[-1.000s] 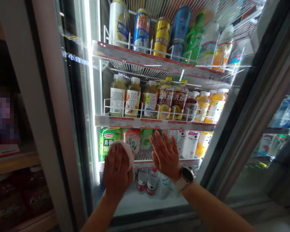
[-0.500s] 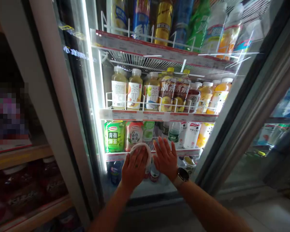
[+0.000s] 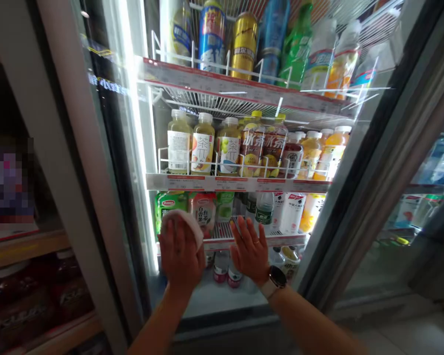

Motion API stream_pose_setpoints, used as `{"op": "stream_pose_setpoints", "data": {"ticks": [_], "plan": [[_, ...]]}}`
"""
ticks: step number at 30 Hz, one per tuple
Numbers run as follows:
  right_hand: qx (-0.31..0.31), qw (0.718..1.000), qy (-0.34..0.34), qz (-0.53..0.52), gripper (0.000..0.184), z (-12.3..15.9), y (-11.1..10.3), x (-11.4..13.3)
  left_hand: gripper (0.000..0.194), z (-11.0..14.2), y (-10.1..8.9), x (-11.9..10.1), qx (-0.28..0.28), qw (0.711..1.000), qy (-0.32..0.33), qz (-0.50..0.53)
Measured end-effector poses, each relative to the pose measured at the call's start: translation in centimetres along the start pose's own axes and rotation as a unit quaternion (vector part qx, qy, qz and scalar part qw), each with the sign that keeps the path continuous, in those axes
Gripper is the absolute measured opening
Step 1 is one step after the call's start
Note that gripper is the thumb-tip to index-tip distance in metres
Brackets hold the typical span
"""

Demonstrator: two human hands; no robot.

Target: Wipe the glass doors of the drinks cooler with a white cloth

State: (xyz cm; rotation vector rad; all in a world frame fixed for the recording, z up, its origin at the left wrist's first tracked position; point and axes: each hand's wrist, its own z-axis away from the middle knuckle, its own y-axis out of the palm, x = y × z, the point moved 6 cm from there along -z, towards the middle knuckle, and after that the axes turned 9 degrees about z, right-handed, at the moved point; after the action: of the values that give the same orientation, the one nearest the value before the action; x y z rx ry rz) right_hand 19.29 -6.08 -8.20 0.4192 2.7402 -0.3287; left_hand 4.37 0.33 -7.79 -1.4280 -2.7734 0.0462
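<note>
My left hand [image 3: 181, 261] presses a white cloth [image 3: 195, 228] against the glass door [image 3: 225, 303] of a drinks fridge, in front of the green tea bottle [image 3: 170, 198] and the red-labelled one [image 3: 203, 212]. The cloth shows around and above my fingertips; its part under the palm is hidden. To the right, my right hand [image 3: 250, 251] lies flat on the glass with fingers stretched and nothing in it. That hand wears a ring, and a watch [image 3: 277, 277] is on its wrist.
Behind the glass are shelves of cans and bottles, including a gold can [image 3: 244, 47] and a row of tea bottles [image 3: 228, 148]. Dark door frames stand left [image 3: 120, 197] and right [image 3: 355, 187]. At far left is a wooden rack [image 3: 29, 249] with dark bottles.
My left hand with the cloth moved right and down toward my right hand, then back left and up. My right hand stays nearly in place on the glass. The view tilted down and back.
</note>
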Motion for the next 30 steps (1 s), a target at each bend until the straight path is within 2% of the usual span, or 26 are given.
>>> {"op": "stream_pose_setpoints", "data": {"ticks": [4,8,12,17,20,22,27,30], "plan": [[0.001,1.0,0.003,-0.003,0.065,-0.1,0.0,-0.1,0.053,2.6,2.0,-3.8,0.056,0.996,0.07,0.026],[0.002,1.0,0.0,0.0,0.065,0.0,0.0,-0.1,0.045,3.3,2.2,-4.3,0.084,0.99,0.096,0.052],[0.001,1.0,0.004,-0.004,0.067,0.2,0.0,-0.1,0.056,1.7,0.8,-2.3,0.078,0.991,0.098,0.048],[0.0,1.0,0.007,-0.011,0.067,0.2,0.1,0.0,0.072,-1.2,-2.1,2.5,0.021,0.999,0.031,-0.018],[0.004,1.0,0.008,-0.009,0.067,0.2,0.2,0.1,0.073,-1.3,-2.4,3.4,0.007,1.0,0.0,-0.028],[0.004,1.0,0.009,-0.008,0.067,0.2,0.1,0.1,0.073,-0.4,-1.7,2.2,0.013,0.999,0.006,-0.03],[0.001,1.0,0.011,-0.009,0.067,0.2,0.2,0.1,0.063,4.1,1.4,-3.1,0.062,0.996,0.065,0.019],[-0.008,1.0,0.011,-0.002,0.066,0.2,0.1,0.1,0.053,6.0,2.6,-4.8,0.086,0.991,0.086,0.047]]}}
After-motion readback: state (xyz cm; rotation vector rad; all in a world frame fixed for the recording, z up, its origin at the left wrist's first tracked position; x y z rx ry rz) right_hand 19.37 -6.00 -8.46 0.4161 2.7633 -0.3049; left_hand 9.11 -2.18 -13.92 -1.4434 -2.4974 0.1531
